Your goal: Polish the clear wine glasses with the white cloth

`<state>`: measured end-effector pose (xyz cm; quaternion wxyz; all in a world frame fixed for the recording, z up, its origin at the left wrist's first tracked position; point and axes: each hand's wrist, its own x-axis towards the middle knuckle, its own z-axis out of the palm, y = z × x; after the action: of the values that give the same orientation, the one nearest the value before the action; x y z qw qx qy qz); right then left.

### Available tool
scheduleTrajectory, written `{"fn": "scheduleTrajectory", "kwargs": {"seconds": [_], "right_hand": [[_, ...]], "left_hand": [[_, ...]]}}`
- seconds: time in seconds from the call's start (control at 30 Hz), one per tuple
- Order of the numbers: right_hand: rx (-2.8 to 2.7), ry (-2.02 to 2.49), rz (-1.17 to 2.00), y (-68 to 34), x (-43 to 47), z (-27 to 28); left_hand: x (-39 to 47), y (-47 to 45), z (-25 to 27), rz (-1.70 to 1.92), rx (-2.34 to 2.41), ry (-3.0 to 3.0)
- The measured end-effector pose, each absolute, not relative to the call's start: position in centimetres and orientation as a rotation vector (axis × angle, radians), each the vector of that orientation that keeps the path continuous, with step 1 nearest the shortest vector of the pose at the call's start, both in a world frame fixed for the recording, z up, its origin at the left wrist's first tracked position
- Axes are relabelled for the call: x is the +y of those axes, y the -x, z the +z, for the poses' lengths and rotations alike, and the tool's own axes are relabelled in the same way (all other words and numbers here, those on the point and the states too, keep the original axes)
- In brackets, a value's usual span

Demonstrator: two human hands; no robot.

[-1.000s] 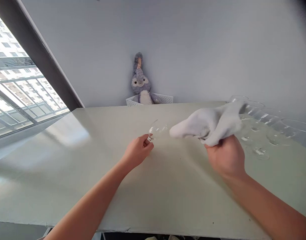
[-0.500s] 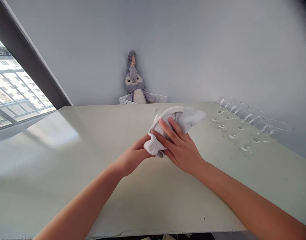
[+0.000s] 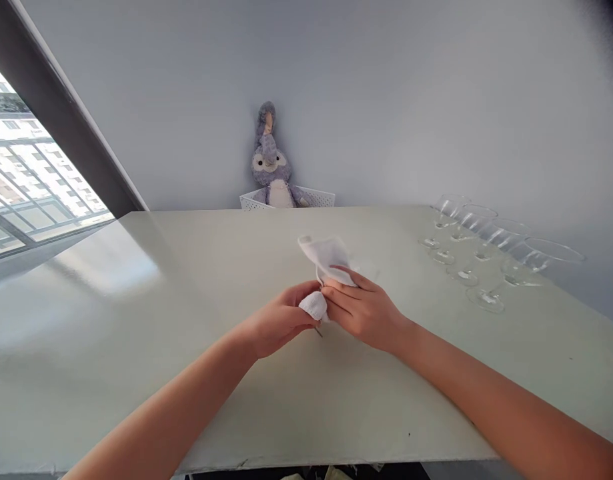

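Note:
At the middle of the table [image 3: 226, 400], both hands meet around a white cloth [image 3: 329, 253]. My left hand [image 3: 281, 320] is closed around a clear glass that the cloth and fingers mostly hide; a thin edge [image 3: 318, 331] shows just below the fingertips. My right hand [image 3: 361, 310] presses the cloth from the other side, its fingers bent over it. One part of the cloth stands up above the fingers, and a small bunched end bulges out between the two hands.
Several clear stemmed glasses [image 3: 487, 300] stand upright in rows at the right, near the wall. At the table's far edge, a grey plush rabbit [image 3: 280, 193] sits in a white perforated basket [image 3: 320, 199]. A window [image 3: 41, 180] is on the left.
The cloth has shifted from a wide spread pointing right to a narrower fold standing above the fingers. My right hand's fingers have turned and moved lower, closer to the left hand.

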<state>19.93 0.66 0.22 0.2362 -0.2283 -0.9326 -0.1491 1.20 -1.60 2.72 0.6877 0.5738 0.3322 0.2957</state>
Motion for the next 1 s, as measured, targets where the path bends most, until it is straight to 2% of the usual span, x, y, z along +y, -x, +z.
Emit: {"fn": "scheduleTrajectory", "kwargs": {"seconds": [0.13, 0.33, 0.5, 0.7, 0.9, 1.0], "right_hand": [[-2.616, 0.629, -0.288, -19.8, 0.5, 0.2], [-2.547, 0.611, -0.424, -18.8, -0.3, 0.6], [-2.507, 0.629, -0.225, -18.5, -0.3, 0.8], [-2.584, 0.534, 0.002, -19.3, 0.8, 1.1], [-2.462, 0.383, -0.268, -20.9, 1.4, 1.8], [-2.323, 0.523, -0.210, -21.7, 1.3, 2.3]], "left_hand": [[-1.7, -1.1, 2.7, 0.623, 0.680, -1.243], [-1.6, -0.8, 2.1, 0.663, 0.869, -1.349], [-1.5, -0.3, 2.5, 0.567, 0.932, -1.409], [-1.2, 0.0, 3.1, 0.489, 0.773, -1.133], [-0.8, -0.1, 2.8, 0.551, 0.668, -1.036], [-0.8, -0.2, 2.8, 0.638, 0.671, -1.003]]}}
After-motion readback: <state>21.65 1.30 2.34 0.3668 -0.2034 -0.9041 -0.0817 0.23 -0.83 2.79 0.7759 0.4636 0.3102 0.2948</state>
